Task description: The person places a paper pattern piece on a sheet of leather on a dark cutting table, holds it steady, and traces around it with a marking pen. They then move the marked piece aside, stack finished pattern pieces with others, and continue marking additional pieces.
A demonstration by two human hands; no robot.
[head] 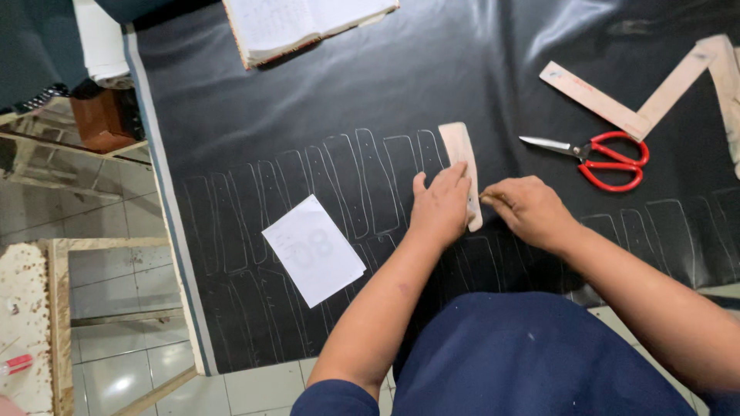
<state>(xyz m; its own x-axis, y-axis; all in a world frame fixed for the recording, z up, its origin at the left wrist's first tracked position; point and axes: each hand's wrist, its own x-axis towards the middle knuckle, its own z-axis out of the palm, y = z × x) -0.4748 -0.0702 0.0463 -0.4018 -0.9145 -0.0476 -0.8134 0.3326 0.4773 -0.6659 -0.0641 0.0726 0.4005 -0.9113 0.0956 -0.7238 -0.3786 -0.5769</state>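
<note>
The left hand (441,206) presses with flat, closed fingers on one long beige cardboard template (461,166) lying on the black leather sheet (370,92). The right hand (528,209) pinches a thin marking tool (487,196) beside it. One white paper slip (312,250) lies left; farther, one red-handled scissors (605,158), one open book (301,23), tiled floor (116,362).

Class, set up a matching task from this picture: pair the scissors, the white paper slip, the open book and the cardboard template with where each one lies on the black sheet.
Things:
1. scissors
2. white paper slip
3. open book
4. cardboard template

Places:
A. at the top edge of the black sheet
B. under the left hand
C. to the right of both hands
D. left of the hands, on the chalk outlines

Pairs: 1-C, 2-D, 3-A, 4-B
</note>
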